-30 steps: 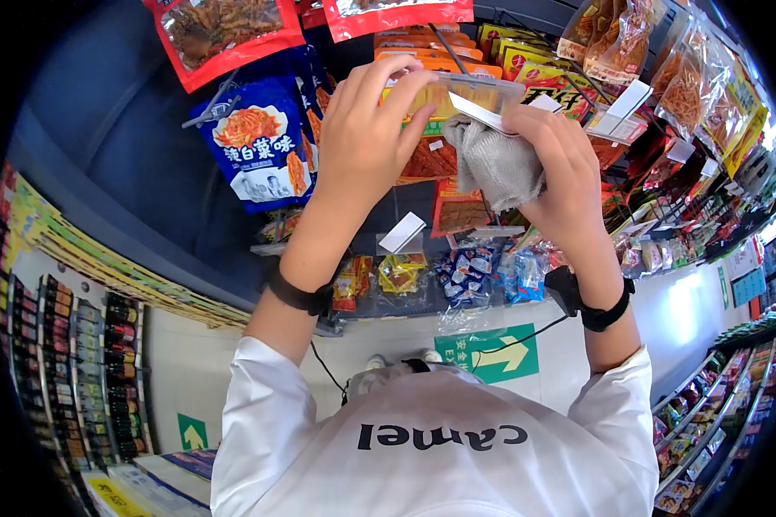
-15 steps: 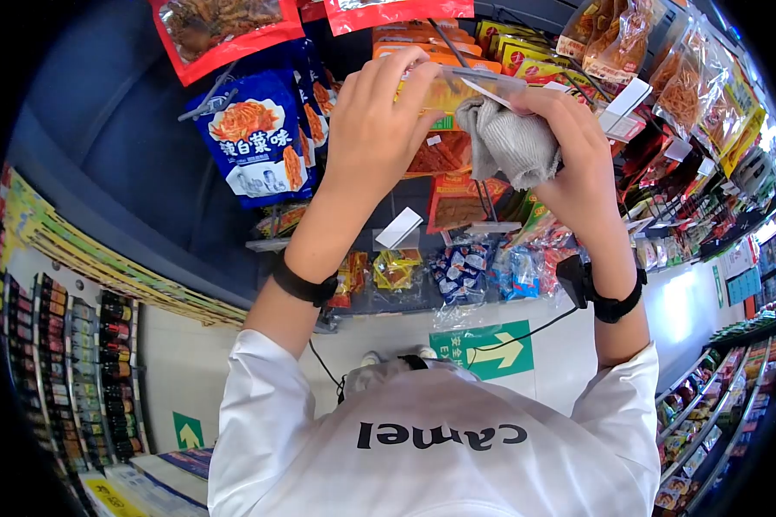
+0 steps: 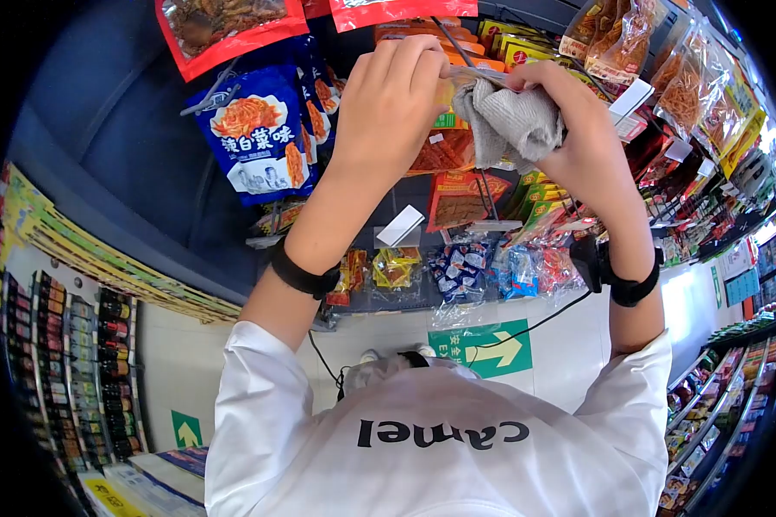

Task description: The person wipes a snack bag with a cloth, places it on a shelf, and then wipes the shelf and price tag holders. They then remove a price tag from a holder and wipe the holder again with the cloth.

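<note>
In a shop, seen from above the head of a person in a white shirt (image 3: 440, 431), a dark shelf panel (image 3: 121, 172) curves down the far left. Beside it, blue snack bags (image 3: 254, 142) hang from a metal hook (image 3: 215, 99), probably so that their printed fronts face the shopper. Next comes the left hand (image 3: 390, 112), back upward, fingers bent near the left end of a clear plastic strip (image 3: 489, 75); whether they grip it, I cannot tell. The grey cloth (image 3: 513, 125) lies against the strip's right part, in front of hanging orange packs (image 3: 409, 34). It is clamped in the right hand (image 3: 569, 121), bunched into folds, apparently to keep it compact while the thumb and forefinger sit at the strip's right end. Below, between the forearms, small wrapped packets (image 3: 459, 271) are grouped by colour, likely to keep kinds apart. Farther right, clear food bags (image 3: 616, 39) hang near a white tag (image 3: 632, 99), angled outward perhaps for reading.
</note>
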A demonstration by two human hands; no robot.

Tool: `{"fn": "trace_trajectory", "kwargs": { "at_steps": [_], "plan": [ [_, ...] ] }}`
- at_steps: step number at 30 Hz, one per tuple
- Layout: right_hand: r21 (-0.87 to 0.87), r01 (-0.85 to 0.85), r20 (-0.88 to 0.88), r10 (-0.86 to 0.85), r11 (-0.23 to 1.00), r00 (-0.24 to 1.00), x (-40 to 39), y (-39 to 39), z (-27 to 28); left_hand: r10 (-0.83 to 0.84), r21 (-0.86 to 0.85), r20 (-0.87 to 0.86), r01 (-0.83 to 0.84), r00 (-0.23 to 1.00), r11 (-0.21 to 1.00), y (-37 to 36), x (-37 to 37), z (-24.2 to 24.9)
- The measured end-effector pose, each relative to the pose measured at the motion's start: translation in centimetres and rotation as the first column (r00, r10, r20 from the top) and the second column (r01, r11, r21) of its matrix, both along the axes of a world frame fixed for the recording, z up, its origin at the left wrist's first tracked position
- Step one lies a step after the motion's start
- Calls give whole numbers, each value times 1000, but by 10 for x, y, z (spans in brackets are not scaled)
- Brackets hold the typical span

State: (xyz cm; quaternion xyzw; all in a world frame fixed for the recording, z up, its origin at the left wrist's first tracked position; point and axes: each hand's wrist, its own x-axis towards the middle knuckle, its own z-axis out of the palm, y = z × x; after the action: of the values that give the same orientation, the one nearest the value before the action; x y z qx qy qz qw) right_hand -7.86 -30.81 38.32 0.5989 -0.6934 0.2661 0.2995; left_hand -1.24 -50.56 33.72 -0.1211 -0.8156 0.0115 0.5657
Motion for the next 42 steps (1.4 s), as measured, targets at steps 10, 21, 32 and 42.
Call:
{"fn": "trace_trajectory", "kwargs": {
  "at_steps": [10, 21, 32, 42],
  "plan": [
    [164, -22, -67, 33, 986, 997, -5, -4, 27, -20, 21, -16, 21, 1000, 1000, -1, 3, -3],
    [220, -30, -85, 50, 975, 995, -2, -7, 31, -34, 48, -72, 37, 997, 998, -3, 2, -8],
    [538, -47, 28, 38, 842, 999, -28, -22, 70, -16, 49, -67, 19, 998, 999, -3, 3, -9],
    [681, -33, 207, -149, 732, 967, -9, -37, 93, 14, 13, -115, -13, 993, 1000, -5, 0, -14]
  ]
}}
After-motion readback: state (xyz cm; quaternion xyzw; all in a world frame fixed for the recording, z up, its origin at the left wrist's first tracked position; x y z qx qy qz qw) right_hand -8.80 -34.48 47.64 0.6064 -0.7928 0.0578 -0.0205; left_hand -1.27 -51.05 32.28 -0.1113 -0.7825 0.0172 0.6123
